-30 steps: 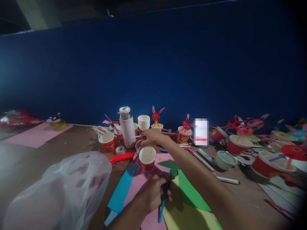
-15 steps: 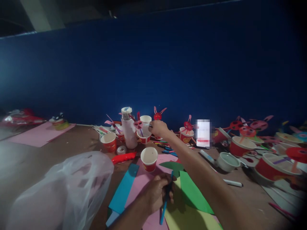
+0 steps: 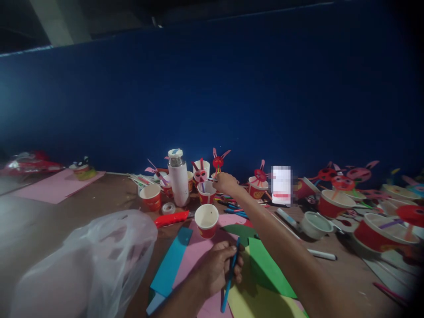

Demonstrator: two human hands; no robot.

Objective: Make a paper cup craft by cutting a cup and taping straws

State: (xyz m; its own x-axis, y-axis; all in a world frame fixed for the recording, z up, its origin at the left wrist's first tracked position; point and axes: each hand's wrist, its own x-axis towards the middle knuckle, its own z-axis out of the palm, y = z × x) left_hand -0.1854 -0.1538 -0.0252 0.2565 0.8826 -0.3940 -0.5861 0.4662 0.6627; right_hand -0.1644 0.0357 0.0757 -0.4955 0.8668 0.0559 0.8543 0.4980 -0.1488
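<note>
My left hand (image 3: 220, 267) is closed around a slim blue stick, perhaps a pen (image 3: 231, 274), over the coloured paper sheets (image 3: 195, 265). Stretched out to the back, my right hand (image 3: 227, 183) pinches the rim of a red-and-white paper cup (image 3: 206, 199). A pink-and-red paper face with long ears (image 3: 200, 176) rises from that cup on a purple strip. Just behind my right hand is a red rabbit-like face (image 3: 218, 161). Between my hands stands an open paper cup (image 3: 206, 221).
A white thermos (image 3: 179, 181), a tape roll (image 3: 168, 208) and a red cutter (image 3: 172, 218) are left of centre. A plastic bag (image 3: 89, 260) lies at front left. Several decorated cups (image 3: 336, 203), a small bowl (image 3: 316, 225) and markers (image 3: 323, 255) are on the right.
My right hand has shifted slightly right and toward me, and the cup with the long-eared face has moved the same way. My left hand stays nearly in place with the blue stick.
</note>
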